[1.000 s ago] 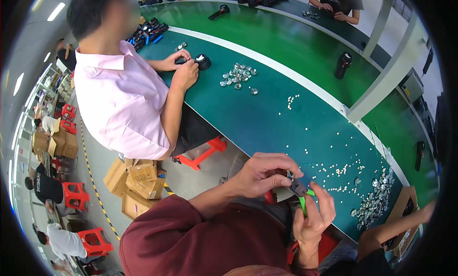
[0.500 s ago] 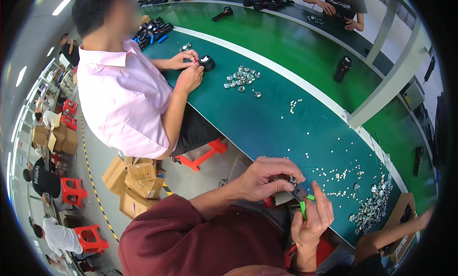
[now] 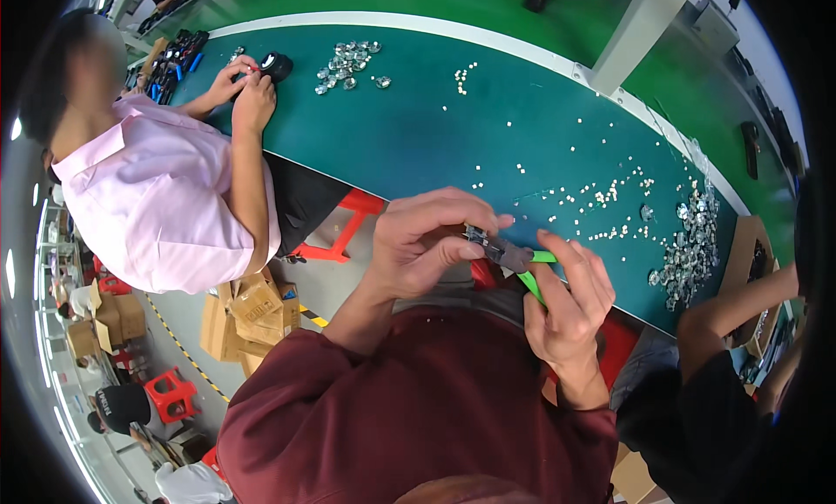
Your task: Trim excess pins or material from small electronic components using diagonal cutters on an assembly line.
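Observation:
My left hand (image 3: pixel 416 243) pinches a small shiny, clear-and-dark piece (image 3: pixel 475 233) between thumb and fingers. In my right hand (image 3: pixel 570 312) is a pair of cutting pliers (image 3: pixel 512 258) with bright green handles. The jaws meet the small piece at my left fingertips; whether they bite on it cannot be made out. Both hands are in front of my maroon top, at the near edge of the green worktable (image 3: pixel 392 130). Small pale square bits (image 3: pixel 610 193) lie scattered on the table beyond my hands. A heap of shiny clear pieces (image 3: pixel 688 252) sits to their right.
At the left, a person in a pink shirt (image 3: pixel 165 191) handles a black round part (image 3: pixel 276 66). Another cluster of clear pieces (image 3: pixel 344 64) lies farther off. A dark-sleeved arm (image 3: pixel 731 304) reaches in from the right beside a cardboard box (image 3: pixel 747 252). A white post (image 3: pixel 640 34) rises behind.
The view has tilted and shifted, so the table and the pink-shirted person appear farther left and higher. My hands stay together, with the pliers still at the small piece.

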`<state>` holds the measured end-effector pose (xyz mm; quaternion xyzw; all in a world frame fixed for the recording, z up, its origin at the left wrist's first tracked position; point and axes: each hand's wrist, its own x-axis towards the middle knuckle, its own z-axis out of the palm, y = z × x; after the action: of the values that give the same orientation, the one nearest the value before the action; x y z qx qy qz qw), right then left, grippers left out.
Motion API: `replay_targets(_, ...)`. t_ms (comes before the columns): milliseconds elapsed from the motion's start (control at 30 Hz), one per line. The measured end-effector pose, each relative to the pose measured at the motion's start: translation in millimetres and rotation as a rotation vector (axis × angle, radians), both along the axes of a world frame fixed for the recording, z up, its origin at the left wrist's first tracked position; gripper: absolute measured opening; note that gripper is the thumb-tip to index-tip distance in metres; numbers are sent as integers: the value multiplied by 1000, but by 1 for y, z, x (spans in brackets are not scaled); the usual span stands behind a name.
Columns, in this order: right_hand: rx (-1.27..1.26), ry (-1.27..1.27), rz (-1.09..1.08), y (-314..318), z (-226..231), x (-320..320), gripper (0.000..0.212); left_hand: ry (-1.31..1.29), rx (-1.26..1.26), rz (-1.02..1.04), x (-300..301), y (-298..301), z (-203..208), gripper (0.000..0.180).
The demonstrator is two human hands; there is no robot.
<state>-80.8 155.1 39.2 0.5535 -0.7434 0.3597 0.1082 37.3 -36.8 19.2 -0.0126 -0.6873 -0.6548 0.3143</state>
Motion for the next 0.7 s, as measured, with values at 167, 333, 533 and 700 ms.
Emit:
replay_targets(167,-1,17,-5,3,-1,1,26,9,-13,10,1,2,-2,28)
replay_targets(333,-7,15,-1,4,-1,3,25,96,-48,19,-1,2,-7,25)
replay_targets(533,-11,19,10,0,0,3,23,97,-17,21,1,-1,-8,25)
replay_targets(700,-19,3,3,3,0,0,24,86,-44,11,-3,0,-6,25)
